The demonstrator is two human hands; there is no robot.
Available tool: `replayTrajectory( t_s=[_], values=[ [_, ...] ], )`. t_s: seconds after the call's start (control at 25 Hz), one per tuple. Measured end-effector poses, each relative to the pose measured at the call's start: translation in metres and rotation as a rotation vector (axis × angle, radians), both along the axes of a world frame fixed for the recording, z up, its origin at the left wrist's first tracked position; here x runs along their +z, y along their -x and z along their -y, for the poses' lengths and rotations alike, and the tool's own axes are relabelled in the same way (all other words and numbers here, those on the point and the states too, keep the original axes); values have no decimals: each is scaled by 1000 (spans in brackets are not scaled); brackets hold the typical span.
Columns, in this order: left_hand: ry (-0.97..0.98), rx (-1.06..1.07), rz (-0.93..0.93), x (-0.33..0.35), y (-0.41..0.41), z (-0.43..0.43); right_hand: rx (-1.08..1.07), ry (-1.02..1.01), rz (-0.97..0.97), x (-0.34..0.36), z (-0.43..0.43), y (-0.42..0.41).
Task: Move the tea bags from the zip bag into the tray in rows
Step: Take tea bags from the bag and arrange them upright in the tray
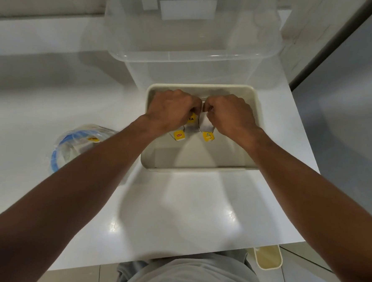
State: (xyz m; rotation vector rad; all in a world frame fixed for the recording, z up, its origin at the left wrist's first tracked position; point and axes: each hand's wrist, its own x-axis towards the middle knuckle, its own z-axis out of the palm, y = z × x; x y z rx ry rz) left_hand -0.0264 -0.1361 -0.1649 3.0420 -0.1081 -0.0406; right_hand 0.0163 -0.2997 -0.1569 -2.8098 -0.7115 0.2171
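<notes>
Currently placing step: tea bags (206,127) going into tray (197,169), far half, middle. Left hand (171,110) and right hand (231,116) both inside tray, knuckles up, nearly touching each other. Fingers (194,106) of each hand curled tight, pinching tea bags; bags trail toward near side, yellow tags (179,135) showing. Count per hand: cannot tell. Zip bag (76,144) on tabletop (176,205), left of tray, more yellow visible inside. Next move, likely: line bags up as row, let go cleanly, reach left for more.
</notes>
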Motion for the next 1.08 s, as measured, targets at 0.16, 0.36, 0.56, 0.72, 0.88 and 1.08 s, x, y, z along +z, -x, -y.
replayTrajectory(
  t_s=[0.16, 0.36, 0.56, 0.72, 0.88, 1.08],
  values=[
    [22, -10, 41, 3, 2, 2, 16, -91, -9, -5, 2, 0],
    [-11, 52, 107, 14, 21, -4, -47, -108, 7, -1, 18, 5],
    [-258, 43, -19, 7, 27, 7, -2, 162, -68, 2, 12, 28],
    [-308, 72, -53, 0, 17, 14, 30, 118, -56, 11, 1, 30],
    [-301, 122, -67, 5, 14, 15, 29, 119, -11, 11, -1, 29],
    [-89, 179, -91, 32, 25, 8, -51, -38, -126, 12, 10, 24]
  ],
)
